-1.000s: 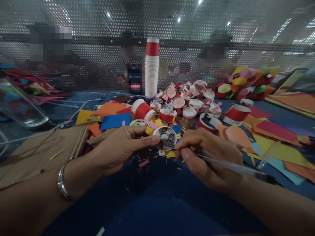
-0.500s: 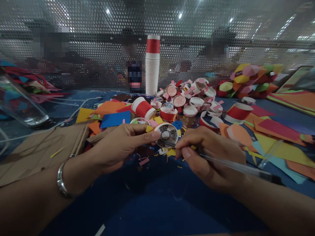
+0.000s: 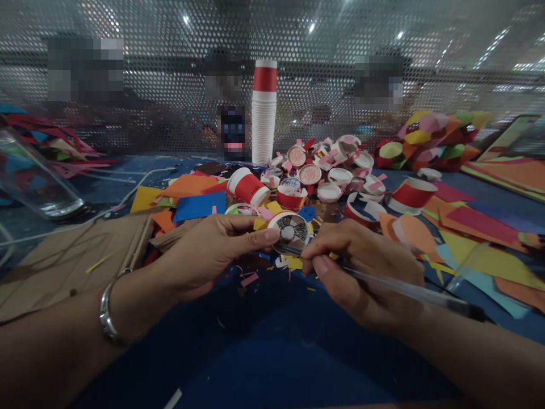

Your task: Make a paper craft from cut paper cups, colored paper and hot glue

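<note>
Pinched between the thumb and fingers of my left hand (image 3: pixel 217 250) is a round paper cup bottom (image 3: pixel 293 223), tilted so its face shows. Dark strokes radiate around a pale round centre on it, with bare wedges between. My right hand (image 3: pixel 361 272) grips a clear-barrelled pen (image 3: pixel 395 285), its tip at the lower edge of the cup bottom, partly hidden by my fingers. Just behind the hands lie a red and white paper cup (image 3: pixel 248 187) on its side and a pile of cut cup bottoms (image 3: pixel 310 174), several with drawn patterns and pink tabs.
A tall stack of paper cups (image 3: pixel 263 125) stands by a perforated metal screen (image 3: pixel 170 113). Cardboard (image 3: pixel 55 267) and a clear tumbler (image 3: pixel 46 182) are at left. Coloured paper sheets (image 3: pixel 489 255) and a folded-paper heap (image 3: pixel 434 136) are at right. Scraps litter the blue table (image 3: pixel 264 352).
The cup bottom has tilted slightly in my left hand, and the pen hand has shifted a little to the left. The things on the table stay put.
</note>
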A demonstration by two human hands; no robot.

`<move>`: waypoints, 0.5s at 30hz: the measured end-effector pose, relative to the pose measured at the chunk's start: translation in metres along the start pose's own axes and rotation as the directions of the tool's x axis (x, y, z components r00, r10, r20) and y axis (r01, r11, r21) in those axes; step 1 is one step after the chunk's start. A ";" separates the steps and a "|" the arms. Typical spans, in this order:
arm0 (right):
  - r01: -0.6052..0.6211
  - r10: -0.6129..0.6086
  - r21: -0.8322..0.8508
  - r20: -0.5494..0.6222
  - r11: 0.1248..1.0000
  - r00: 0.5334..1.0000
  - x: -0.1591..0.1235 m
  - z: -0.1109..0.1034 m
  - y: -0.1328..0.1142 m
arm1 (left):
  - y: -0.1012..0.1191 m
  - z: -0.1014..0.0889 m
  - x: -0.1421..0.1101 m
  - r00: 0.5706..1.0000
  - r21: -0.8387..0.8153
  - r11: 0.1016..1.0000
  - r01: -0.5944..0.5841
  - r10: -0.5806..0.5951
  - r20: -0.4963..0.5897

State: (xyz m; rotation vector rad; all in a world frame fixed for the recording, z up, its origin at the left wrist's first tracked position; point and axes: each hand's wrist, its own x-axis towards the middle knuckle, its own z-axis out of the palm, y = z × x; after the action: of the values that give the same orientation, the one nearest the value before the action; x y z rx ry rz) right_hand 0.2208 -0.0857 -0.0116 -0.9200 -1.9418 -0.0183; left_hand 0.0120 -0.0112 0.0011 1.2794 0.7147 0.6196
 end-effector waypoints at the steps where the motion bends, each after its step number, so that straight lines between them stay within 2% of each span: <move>1: 0.007 -0.007 0.005 -0.004 1.000 1.000 0.000 0.000 0.000 | 0.000 0.000 0.000 1.000 -0.001 1.000 -0.005 0.005 0.003; 15: 0.016 -0.015 0.008 -0.030 1.000 0.999 0.000 0.000 0.003 | -0.002 -0.003 -0.002 1.000 0.039 0.999 0.007 -0.006 -0.020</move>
State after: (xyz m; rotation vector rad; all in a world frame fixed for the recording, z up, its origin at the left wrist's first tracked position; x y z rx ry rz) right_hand 0.2227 -0.0837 -0.0130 -0.8940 -1.9197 -0.0327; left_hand 0.0084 -0.0111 -0.0010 1.3078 0.7500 0.6165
